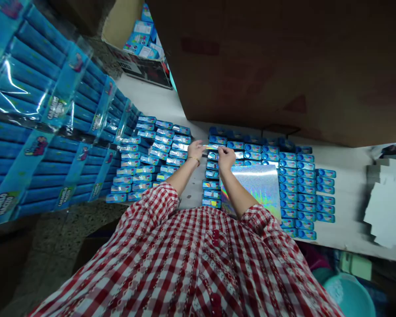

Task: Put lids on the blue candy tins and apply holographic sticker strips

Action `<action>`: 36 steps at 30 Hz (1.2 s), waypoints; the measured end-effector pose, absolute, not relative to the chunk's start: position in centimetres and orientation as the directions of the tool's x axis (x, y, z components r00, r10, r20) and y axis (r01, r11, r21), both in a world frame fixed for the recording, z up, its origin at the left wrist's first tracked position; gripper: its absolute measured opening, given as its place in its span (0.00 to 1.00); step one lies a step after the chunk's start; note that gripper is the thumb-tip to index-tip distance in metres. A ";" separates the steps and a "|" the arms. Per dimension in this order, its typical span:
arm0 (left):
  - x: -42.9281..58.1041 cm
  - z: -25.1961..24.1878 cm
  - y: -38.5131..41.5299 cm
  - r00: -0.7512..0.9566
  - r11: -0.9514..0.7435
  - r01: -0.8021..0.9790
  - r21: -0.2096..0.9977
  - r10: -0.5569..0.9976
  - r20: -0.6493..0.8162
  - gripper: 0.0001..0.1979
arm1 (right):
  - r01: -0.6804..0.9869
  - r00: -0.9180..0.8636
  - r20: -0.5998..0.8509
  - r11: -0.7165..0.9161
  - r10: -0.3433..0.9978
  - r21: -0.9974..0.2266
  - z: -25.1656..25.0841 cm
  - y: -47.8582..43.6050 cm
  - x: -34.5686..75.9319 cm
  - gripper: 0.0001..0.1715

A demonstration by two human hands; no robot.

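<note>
A large brown corrugated cardboard sheet point(267, 57) fills the upper right and runs off the frame, hiding whatever lies behind it. Along the left, long blue plastic-wrapped packs point(36, 127) lie stacked and are cut off by the frame edge. Beyond them stands an open cardboard carton point(141, 39) holding blue-and-white boxes, partly hidden. A white table top point(346, 224) carries neat rows of small blue rectangular tins point(297, 185), with a rectangular holographic silver sheet point(254, 189) lying among them, just below the right hand. Stacks of white flattened card point(386, 207) sit at the far right, blurred, and a turquoise plastic basin point(350, 295) shows at the lower right. The person's red-and-white checked shirt point(191, 264) fills the bottom of the view, with both forearms reaching forward. The left hand point(195, 150) and right hand point(226, 158) are close together but apart, above the tins' top rows. The fingers point(202, 147) of the left hand touch a thin shiny strip point(211, 146), but whether either hand grips anything cannot be told. A thin gold bangle point(194, 160) circles the left wrist.
</note>
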State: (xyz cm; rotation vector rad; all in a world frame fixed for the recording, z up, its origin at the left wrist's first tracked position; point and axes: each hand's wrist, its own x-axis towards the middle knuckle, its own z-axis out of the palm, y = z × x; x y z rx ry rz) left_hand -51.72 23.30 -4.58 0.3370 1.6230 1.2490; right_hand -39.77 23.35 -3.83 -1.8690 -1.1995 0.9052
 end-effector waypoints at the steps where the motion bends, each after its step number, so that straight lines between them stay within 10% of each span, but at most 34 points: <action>1: -51.8 -5.1 23.7 -0.454 0.431 -0.320 0.844 0.712 -0.535 0.18 | 0.479 0.323 -0.160 -0.307 0.933 -0.822 -4.0 23.6 -39.9 0.11; 16: -51.3 -8.6 23.4 -0.518 0.456 -0.005 0.890 0.760 -0.392 0.10 | 0.931 -0.083 0.108 0.116 0.991 -0.347 -5.0 23.0 -39.1 0.17; 20: -51.6 -7.6 22.5 -0.341 0.393 0.241 0.887 0.890 -0.302 0.14 | 0.896 -0.385 -0.023 0.368 0.923 -0.250 -3.3 22.9 -37.4 0.23; 29: -48.3 -2.3 17.3 0.144 0.024 0.773 0.634 0.967 -0.212 0.16 | 0.826 -0.460 -0.031 0.415 0.887 -0.382 -1.2 22.4 -28.3 0.23; 36: -46.4 -3.2 16.8 0.002 0.200 0.787 0.584 0.945 -0.327 0.08 | 0.721 -0.691 -0.114 0.667 0.714 -0.188 -2.4 19.3 -29.5 0.18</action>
